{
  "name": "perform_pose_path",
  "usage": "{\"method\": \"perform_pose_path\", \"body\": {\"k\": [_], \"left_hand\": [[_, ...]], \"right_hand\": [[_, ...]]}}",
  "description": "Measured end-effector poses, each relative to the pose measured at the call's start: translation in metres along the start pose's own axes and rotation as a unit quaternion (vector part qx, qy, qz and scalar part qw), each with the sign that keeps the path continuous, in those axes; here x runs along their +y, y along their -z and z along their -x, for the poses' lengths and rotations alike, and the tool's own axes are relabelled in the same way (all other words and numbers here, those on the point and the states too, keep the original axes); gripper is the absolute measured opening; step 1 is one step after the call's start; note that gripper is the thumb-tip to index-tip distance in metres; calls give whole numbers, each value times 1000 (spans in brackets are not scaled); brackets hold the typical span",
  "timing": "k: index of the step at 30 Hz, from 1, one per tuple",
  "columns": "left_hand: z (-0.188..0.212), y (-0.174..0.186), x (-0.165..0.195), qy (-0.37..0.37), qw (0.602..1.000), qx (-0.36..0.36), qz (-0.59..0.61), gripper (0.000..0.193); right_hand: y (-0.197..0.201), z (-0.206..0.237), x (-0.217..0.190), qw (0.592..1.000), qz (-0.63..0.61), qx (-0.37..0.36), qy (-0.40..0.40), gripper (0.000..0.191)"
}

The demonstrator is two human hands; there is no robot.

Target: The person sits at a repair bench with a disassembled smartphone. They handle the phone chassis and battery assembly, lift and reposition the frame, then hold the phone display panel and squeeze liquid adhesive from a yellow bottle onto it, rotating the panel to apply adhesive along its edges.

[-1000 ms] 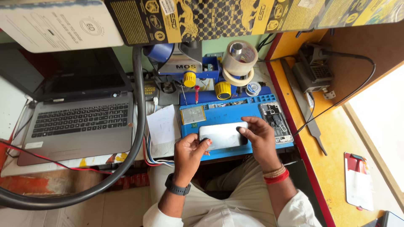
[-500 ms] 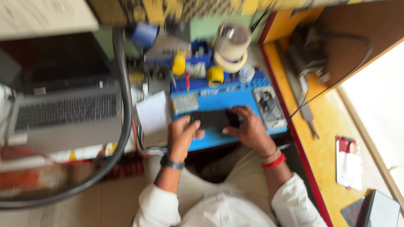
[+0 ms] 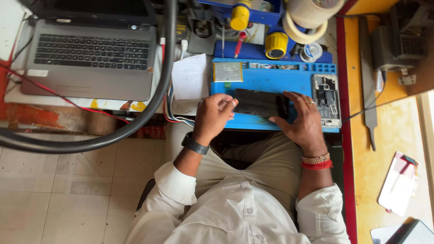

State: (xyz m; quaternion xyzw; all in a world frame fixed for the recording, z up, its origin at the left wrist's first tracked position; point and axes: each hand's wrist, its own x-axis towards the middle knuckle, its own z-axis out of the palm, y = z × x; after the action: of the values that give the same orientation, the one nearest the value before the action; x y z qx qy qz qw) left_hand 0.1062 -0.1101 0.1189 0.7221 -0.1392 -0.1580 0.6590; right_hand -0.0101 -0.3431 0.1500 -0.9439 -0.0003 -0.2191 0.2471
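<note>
I see my left hand curled loosely at the nine o'clock end of the dark phone screen, fingertips touching its edge. My right hand, fingers spread, presses its three o'clock end onto the blue mat.

A grey laptop sits far left, tape rolls far right, a metal file beside the opened phone chassis.
</note>
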Motion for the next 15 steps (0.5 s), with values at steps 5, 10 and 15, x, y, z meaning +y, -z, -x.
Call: {"method": "perform_pose_path", "body": {"k": [5, 10, 15], "left_hand": [[24, 15, 5, -136, 971, 58, -187, 30], [59, 67, -6, -169, 971, 44, -161, 31], [100, 143, -22, -161, 965, 49, -201, 30]], "right_hand": [[-13, 5, 14, 1000, 7, -2, -8, 70], [-32, 8, 18, 997, 73, -2, 27, 67], [-46, 17, 3, 990, 101, 51, 89, 58]]}}
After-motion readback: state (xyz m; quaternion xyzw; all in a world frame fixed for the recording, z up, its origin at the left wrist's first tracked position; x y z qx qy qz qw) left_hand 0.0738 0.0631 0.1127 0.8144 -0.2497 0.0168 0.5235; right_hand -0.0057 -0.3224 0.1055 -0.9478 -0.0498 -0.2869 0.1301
